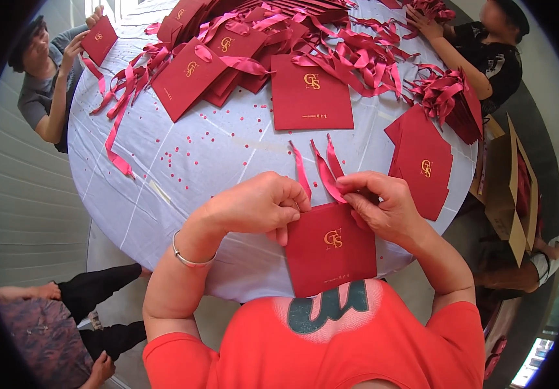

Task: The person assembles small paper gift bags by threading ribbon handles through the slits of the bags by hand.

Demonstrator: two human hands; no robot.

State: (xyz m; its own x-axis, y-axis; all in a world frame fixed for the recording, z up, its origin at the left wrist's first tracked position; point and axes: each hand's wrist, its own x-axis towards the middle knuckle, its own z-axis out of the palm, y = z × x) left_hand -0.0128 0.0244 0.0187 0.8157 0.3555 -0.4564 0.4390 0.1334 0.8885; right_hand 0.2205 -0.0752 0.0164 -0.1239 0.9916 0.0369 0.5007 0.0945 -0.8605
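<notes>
Close to my body at the table's near edge is a flat red gift bag [331, 249] with a gold emblem. My left hand [260, 204] pinches its upper left edge, fingers closed. At its upper right corner my right hand [383, 204] is closed on a pink ribbon [327, 170] that stands up from the bag's top. Another ribbon end [300, 170] rises beside my left fingertips. Beyond my hands lies a single red bag [313, 97]. To the right of my right hand rests a fanned stack of red bags [422, 165].
A white-covered round table [182, 139] carries a heap of red bags [192, 74], tangled pink ribbons [364, 65] and small scattered red dots. One person [49, 84] holds a bag at far left; another [480, 52] works at far right. An open cardboard box [510, 188] stands at right.
</notes>
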